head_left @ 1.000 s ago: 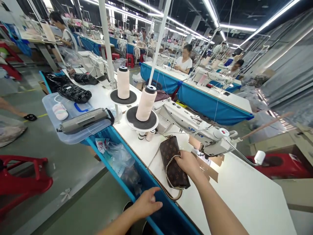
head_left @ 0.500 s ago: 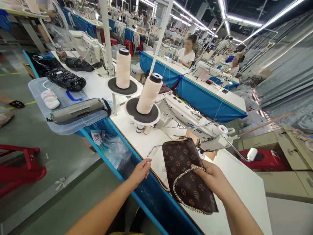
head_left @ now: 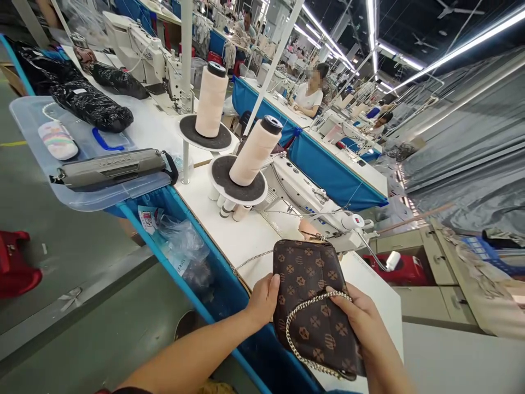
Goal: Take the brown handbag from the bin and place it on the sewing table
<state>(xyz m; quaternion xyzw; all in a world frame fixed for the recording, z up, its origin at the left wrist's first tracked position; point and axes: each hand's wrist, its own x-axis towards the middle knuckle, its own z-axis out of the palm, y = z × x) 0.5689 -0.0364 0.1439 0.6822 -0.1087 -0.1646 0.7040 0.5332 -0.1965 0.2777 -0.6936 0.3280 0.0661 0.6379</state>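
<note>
While chain [head_left: 303, 312] drapes across it, brown pouch [head_left: 315, 306] in both hands' [head_left: 264, 298] closed fingers

We find almost nothing legible here. Blue lettering runs along the arm of the white sewing machine [head_left: 311, 205], but it is too small and partly hidden for us to read. Embossed characters sit on the top of the grey case [head_left: 110, 167] lying on the clear plastic tray [head_left: 28, 117], again too faint for us to make out. A printed packet [head_left: 148, 219] beside the blue table skirt carries marks we cannot decipher. The brown pouch [head_left: 314, 301] bears only a repeated pattern.
</note>
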